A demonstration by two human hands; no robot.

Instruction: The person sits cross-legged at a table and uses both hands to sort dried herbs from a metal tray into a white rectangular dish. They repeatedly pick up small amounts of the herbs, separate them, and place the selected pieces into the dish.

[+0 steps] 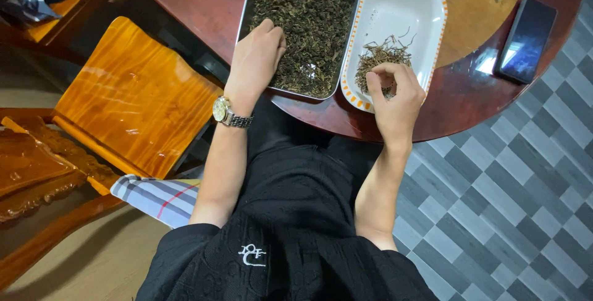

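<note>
A metal tray [246, 4] full of dark dried tea leaves [309, 10] sits on the round wooden table [457, 97]. My left hand [256, 60], with a wristwatch [230, 114], rests at the tray's near left corner, fingers curled down into the leaves. Beside the tray stands a white dish with an orange dashed rim [401, 4], holding a small pile of thin brown stems [380, 57]. My right hand [395, 94] hovers over the dish's near edge, thumb and fingers pinched together at the stems; what sits between them is too small to tell.
A dark phone [526, 40] lies on the table's right edge. A glossy wooden chair [133, 97] stands to my left with a striped cloth [157, 196] on it. Grey checkered floor tiles [506, 202] spread to the right. My lap is covered in black fabric.
</note>
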